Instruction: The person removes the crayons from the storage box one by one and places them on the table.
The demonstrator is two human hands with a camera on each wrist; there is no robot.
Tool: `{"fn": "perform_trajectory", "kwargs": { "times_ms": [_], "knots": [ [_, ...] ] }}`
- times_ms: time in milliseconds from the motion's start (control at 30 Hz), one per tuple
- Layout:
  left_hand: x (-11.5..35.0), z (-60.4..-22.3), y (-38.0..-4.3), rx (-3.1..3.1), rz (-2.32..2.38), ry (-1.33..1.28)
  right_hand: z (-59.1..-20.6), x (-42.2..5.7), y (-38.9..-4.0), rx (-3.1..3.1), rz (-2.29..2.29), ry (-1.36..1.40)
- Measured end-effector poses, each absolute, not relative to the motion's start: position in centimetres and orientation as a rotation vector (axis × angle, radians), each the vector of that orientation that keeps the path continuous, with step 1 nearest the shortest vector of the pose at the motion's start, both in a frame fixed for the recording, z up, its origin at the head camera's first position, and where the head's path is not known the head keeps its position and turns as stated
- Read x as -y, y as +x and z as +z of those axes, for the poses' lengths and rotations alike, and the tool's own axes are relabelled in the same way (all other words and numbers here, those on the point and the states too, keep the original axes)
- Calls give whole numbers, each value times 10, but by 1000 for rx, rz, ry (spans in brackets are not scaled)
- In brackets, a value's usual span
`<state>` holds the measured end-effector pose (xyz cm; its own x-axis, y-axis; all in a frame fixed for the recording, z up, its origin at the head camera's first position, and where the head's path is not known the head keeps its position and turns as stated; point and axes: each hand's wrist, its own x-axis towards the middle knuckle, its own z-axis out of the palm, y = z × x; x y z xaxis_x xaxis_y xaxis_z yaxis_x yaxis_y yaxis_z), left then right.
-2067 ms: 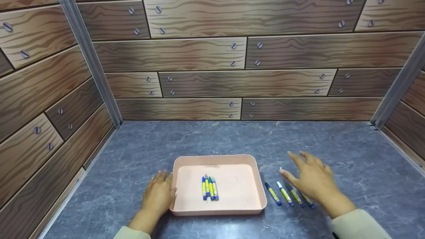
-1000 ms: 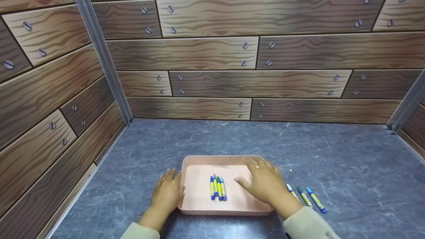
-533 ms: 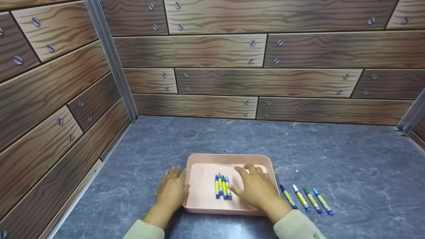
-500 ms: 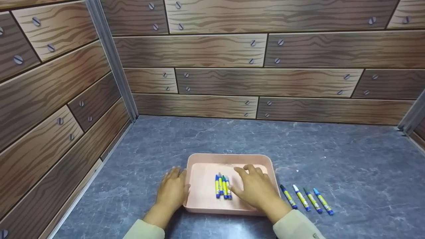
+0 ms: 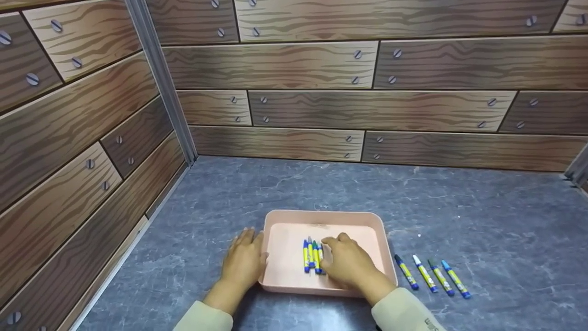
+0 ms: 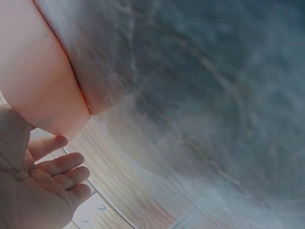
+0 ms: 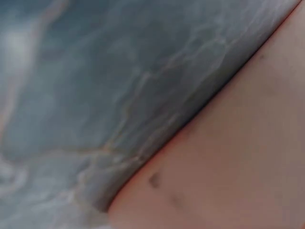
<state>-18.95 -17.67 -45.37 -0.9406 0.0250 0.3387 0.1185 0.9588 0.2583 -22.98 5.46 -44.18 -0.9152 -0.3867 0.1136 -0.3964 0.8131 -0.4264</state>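
In the head view, several crayons with yellow-and-blue wrappers (image 5: 310,257) lie side by side in a shallow pink tray (image 5: 285,280). My right hand (image 5: 350,264) is low over the tray, with thumb and index fingertips right at the rightmost crayon of this group and a gap between them. Part of that crayon is hidden by the hand. Alongside the tray's left wall rests my left hand (image 5: 243,262), fingers extended forward and thumb tip at the rim. The left wrist view shows that hand's relaxed fingers (image 6: 64,164) beside the tray's outer wall (image 6: 43,71).
Right of the tray, several more crayons (image 5: 432,276) lie in a slanted row on the grey marbled tabletop (image 5: 275,184). Wood-patterned panels (image 5: 294,108) enclose the back and left side. The right wrist view holds only the tray's wall (image 7: 228,157) and tabletop.
My right hand has come from above the crayons on the table, leftward into the tray, up to the grouped crayons. The left hand stays at the tray's left side. The head view has shifted slightly.
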Motion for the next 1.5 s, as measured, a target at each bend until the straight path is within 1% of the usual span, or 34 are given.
{"fn": "perform_trajectory", "kwargs": {
  "times_ms": [600,900,1067,1233,1500],
  "knots": [
    [177,-454,-190,2758,-390,-105,-445,-56,-237,2991,915,679],
    [176,-455,-191,2755,-383,-108,-446,-58,-239,2975,1028,652],
    [175,-455,-190,2772,-400,-100,-446,-62,-240,2975,1160,640],
    [175,-456,-191,2779,-384,-102,-446,-65,-241,2920,1303,685],
    [177,-456,-190,2770,-358,-118,-432,-76,-239,2869,1490,631]
  ]
}}
